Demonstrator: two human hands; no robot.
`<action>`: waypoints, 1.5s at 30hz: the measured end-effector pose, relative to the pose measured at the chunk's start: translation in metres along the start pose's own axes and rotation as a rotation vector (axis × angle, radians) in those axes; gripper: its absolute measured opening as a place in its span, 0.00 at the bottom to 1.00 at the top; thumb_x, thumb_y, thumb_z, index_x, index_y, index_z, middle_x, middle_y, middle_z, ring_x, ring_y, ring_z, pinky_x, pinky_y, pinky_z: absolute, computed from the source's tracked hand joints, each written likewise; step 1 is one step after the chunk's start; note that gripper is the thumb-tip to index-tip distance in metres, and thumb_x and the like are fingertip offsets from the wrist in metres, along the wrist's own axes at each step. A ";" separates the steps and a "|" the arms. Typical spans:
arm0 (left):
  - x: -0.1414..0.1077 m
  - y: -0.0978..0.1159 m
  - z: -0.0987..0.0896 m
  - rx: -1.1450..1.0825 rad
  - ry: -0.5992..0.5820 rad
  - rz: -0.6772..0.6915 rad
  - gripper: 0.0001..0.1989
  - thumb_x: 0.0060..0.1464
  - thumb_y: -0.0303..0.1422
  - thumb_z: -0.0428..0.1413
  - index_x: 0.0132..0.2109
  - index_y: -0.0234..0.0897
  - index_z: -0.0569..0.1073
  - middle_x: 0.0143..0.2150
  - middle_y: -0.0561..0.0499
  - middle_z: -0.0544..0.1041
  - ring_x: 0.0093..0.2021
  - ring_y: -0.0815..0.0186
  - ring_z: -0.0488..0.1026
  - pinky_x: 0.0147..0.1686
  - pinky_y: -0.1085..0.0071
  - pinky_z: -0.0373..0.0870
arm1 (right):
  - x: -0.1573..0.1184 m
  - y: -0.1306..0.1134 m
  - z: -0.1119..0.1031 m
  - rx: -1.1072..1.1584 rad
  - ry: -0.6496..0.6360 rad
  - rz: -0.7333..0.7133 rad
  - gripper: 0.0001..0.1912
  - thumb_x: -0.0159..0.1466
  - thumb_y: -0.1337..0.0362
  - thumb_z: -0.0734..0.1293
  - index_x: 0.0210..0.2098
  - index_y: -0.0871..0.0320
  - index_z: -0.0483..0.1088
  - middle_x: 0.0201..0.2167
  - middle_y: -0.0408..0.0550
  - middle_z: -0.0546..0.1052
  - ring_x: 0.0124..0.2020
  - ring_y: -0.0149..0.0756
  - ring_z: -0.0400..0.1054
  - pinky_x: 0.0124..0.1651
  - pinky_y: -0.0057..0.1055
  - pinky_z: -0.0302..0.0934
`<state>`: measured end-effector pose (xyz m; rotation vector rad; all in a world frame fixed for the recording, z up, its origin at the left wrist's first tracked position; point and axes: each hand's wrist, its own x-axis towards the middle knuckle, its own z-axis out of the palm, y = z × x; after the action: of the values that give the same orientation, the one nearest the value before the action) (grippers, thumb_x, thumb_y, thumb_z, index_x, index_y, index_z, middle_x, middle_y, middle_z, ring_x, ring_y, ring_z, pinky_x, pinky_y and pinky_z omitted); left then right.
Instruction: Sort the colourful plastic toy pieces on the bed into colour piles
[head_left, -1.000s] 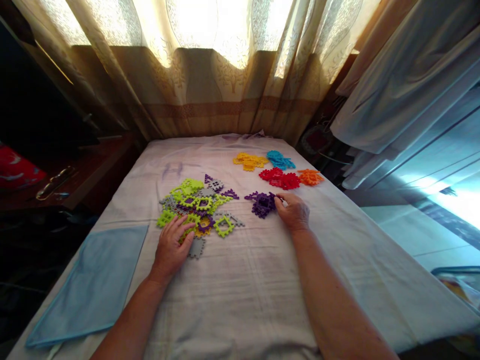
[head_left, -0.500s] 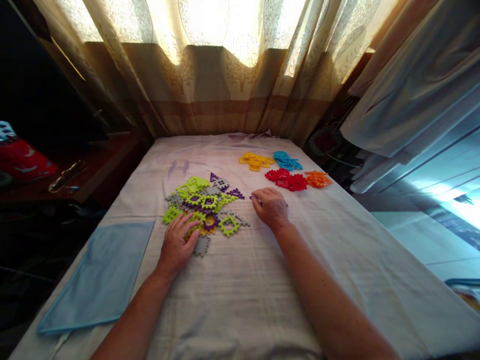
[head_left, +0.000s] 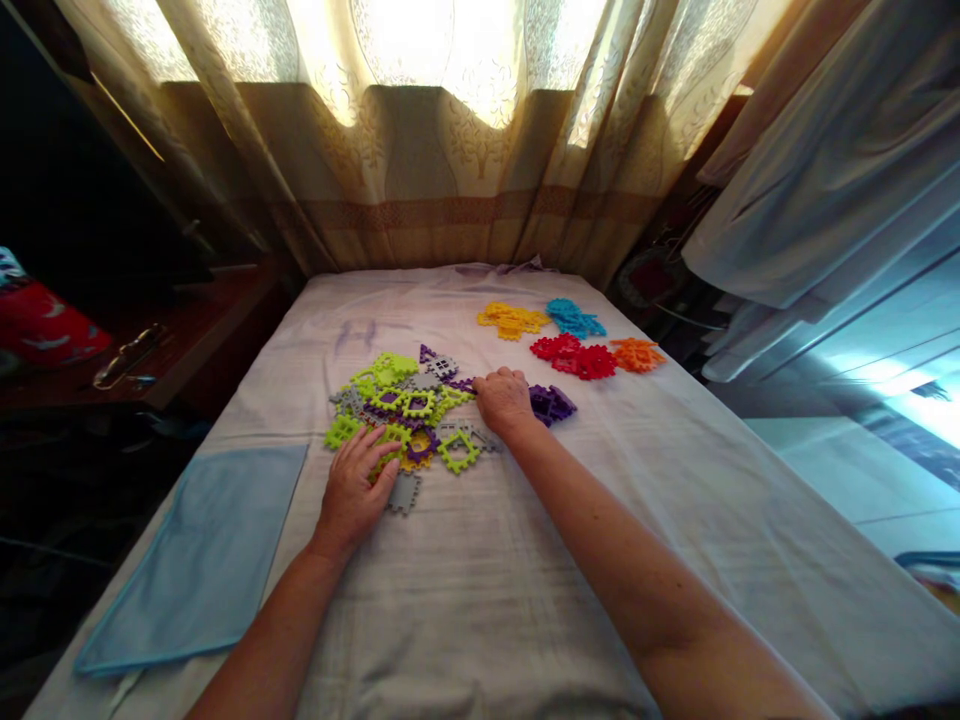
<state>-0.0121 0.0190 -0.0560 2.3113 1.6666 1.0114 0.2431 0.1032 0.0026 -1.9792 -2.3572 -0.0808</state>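
A mixed pile of flat toothed plastic building pieces point(head_left: 418, 404), lime green, grey, purple and a little yellow, lies on the cloth. My left hand point(head_left: 363, 470) rests at the pile's near left side, fingers stretched over some green pieces, and a grey square piece point(head_left: 405, 492) lies beside its thumb. At the pile's right edge, my right hand point(head_left: 504, 402) has curled fingers closed on a purple toothed piece point(head_left: 464, 385), which the hand partly hides. Just right of that hand is a small heap of purple pieces point(head_left: 552, 404).
Farther back on the right are separate heaps of yellow pieces point(head_left: 512, 320), blue pieces point(head_left: 574, 318), red pieces point(head_left: 576, 357) and orange pieces point(head_left: 636, 355). A light blue cloth bag point(head_left: 202, 555) lies at the left edge. Curtains point(head_left: 457, 180) hang behind the table.
My right hand has moved left to the pile's edge and taken hold of a purple piece. The purple heap it was covering now shows. My left hand stays where it was.
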 end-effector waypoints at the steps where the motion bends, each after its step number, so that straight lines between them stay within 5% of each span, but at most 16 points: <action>1: 0.000 0.000 0.000 0.002 -0.002 -0.001 0.16 0.61 0.42 0.49 0.47 0.43 0.78 0.58 0.46 0.76 0.64 0.52 0.65 0.63 0.46 0.61 | -0.001 0.001 -0.002 0.000 0.008 -0.002 0.16 0.67 0.69 0.58 0.45 0.58 0.78 0.43 0.61 0.80 0.47 0.46 0.66 0.46 0.41 0.50; 9: -0.001 -0.001 0.001 0.007 0.001 0.002 0.15 0.61 0.41 0.50 0.47 0.44 0.78 0.58 0.47 0.76 0.64 0.52 0.66 0.63 0.45 0.61 | -0.035 0.047 -0.024 0.090 0.296 0.169 0.10 0.65 0.64 0.64 0.38 0.56 0.78 0.40 0.55 0.80 0.47 0.46 0.65 0.48 0.41 0.50; 15: 0.000 -0.001 0.001 -0.002 0.008 0.010 0.15 0.60 0.41 0.50 0.47 0.44 0.78 0.57 0.47 0.76 0.64 0.52 0.66 0.63 0.44 0.61 | -0.070 0.064 -0.005 0.110 0.382 0.148 0.10 0.65 0.63 0.65 0.33 0.54 0.78 0.36 0.51 0.79 0.44 0.43 0.64 0.48 0.39 0.50; 26: 0.000 -0.001 0.002 0.005 0.017 0.008 0.15 0.60 0.40 0.51 0.47 0.44 0.79 0.57 0.47 0.76 0.63 0.52 0.66 0.64 0.45 0.61 | -0.070 0.033 -0.008 0.147 0.357 0.044 0.10 0.67 0.63 0.64 0.33 0.54 0.78 0.37 0.50 0.78 0.46 0.43 0.63 0.51 0.40 0.49; 35: 0.000 0.003 0.003 0.005 0.011 -0.002 0.14 0.60 0.38 0.51 0.47 0.44 0.79 0.57 0.47 0.76 0.63 0.52 0.66 0.64 0.45 0.61 | -0.029 -0.043 0.001 0.290 0.151 -0.153 0.20 0.66 0.58 0.64 0.57 0.52 0.70 0.53 0.51 0.76 0.55 0.44 0.64 0.56 0.39 0.54; 45: 0.000 0.007 0.001 -0.015 0.049 -0.012 0.16 0.60 0.39 0.51 0.52 0.41 0.75 0.60 0.44 0.74 0.63 0.54 0.67 0.64 0.50 0.61 | -0.012 -0.054 0.007 0.407 0.125 -0.135 0.12 0.65 0.61 0.66 0.47 0.52 0.76 0.48 0.48 0.79 0.52 0.41 0.68 0.55 0.37 0.57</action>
<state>-0.0061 0.0167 -0.0536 2.2826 1.6821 1.0831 0.1923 0.0828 -0.0053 -1.5807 -2.2081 0.2423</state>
